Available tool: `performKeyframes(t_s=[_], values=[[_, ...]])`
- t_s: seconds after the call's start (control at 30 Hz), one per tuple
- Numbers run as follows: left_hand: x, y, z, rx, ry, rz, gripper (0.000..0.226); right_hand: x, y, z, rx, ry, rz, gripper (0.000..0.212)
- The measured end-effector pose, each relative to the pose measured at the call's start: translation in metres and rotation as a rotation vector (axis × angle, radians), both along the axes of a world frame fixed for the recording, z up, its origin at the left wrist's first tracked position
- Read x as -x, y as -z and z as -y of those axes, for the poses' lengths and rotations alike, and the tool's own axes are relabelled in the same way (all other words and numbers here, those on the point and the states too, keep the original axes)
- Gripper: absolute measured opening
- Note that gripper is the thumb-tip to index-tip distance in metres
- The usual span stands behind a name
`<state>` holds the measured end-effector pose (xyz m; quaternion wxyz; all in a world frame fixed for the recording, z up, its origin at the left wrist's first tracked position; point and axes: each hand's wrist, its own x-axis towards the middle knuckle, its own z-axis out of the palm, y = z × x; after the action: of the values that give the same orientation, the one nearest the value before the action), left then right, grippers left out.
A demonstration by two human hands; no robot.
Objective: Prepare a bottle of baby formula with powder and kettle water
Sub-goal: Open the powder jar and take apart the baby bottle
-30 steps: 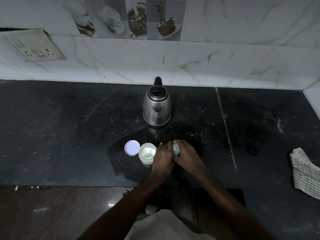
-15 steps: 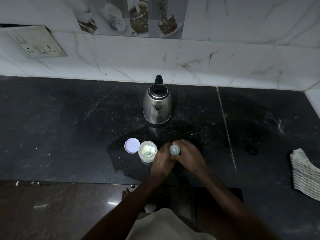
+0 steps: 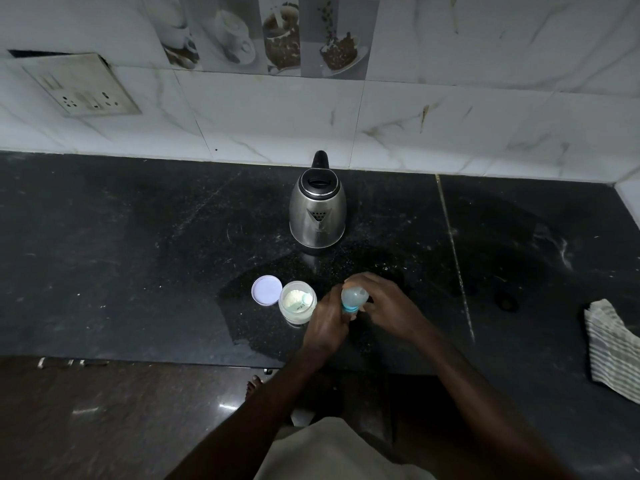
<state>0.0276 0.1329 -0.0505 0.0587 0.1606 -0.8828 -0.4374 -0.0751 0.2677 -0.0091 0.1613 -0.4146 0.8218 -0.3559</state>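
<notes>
A small baby bottle [image 3: 353,297] with a clear domed cap and a blue collar stands between my hands near the counter's front. My left hand [image 3: 325,323] wraps its lower body, which is hidden. My right hand [image 3: 388,303] grips around the cap and collar from the right. Just left of the bottle sits an open jar of white formula powder [image 3: 297,302] with a scoop inside. Its round white lid [image 3: 266,289] lies flat beside it. A steel electric kettle [image 3: 317,211] with a black handle stands further back, apart from my hands.
The black granite counter [image 3: 138,254] meets a white tiled wall, with a socket plate [image 3: 81,86] at the upper left. A striped folded cloth [image 3: 613,344] lies at the right edge. Dark floor and a foot show below the counter's front edge.
The bottle's capped top has come up into view between my hands, and my right hand has shifted from over it to its right side. Kettle, jar and lid have stayed put.
</notes>
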Motion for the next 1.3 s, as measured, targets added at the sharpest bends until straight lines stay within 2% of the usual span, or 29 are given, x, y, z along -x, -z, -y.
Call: performKeyframes(t_s=[0.1,0.17,0.23,0.33,0.53,0.63,0.77,0.93,1.07,1.13,1.2,1.3], values=[[0.0,0.001,-0.001,0.019,0.009,0.046,0.048,0.005,-0.002,-0.01,-0.003,0.129,0.01,0.045],[0.0,0.003,-0.001,0.021,0.011,0.065,0.053,0.008,0.003,-0.019,-0.036,0.277,0.082,0.044],[-0.001,0.003,-0.001,0.023,0.017,0.072,0.058,0.006,0.012,-0.029,-0.036,0.393,0.21,0.051],[-0.001,0.004,-0.001,0.028,0.016,0.079,0.059,-0.003,0.026,-0.043,0.011,0.456,0.34,0.071],[-0.001,0.002,-0.002,0.038,0.016,0.092,0.056,-0.02,0.049,-0.048,0.002,0.62,0.41,0.048],[0.0,0.001,-0.002,0.037,0.014,0.099,0.051,-0.022,0.052,-0.047,-0.052,0.627,0.354,0.048],[0.001,0.001,-0.002,0.038,0.014,0.103,0.048,-0.019,0.054,-0.047,-0.19,0.519,0.29,0.049],[0.002,0.003,-0.002,0.032,0.005,0.083,0.045,-0.017,0.056,-0.043,-0.283,0.462,0.242,0.065],[0.002,0.006,-0.003,0.031,-0.002,0.068,0.045,-0.023,0.052,-0.038,-0.325,0.421,0.119,0.094],[0.002,0.006,-0.002,0.022,0.003,0.054,0.044,-0.029,0.041,-0.027,-0.223,0.475,0.007,0.092],[0.002,0.006,-0.003,0.015,0.003,0.034,0.042,-0.033,0.027,-0.008,-0.19,0.46,-0.123,0.081],[0.0,0.007,-0.003,-0.025,-0.008,-0.001,0.035,-0.034,0.015,0.016,-0.347,0.317,-0.179,0.074]])
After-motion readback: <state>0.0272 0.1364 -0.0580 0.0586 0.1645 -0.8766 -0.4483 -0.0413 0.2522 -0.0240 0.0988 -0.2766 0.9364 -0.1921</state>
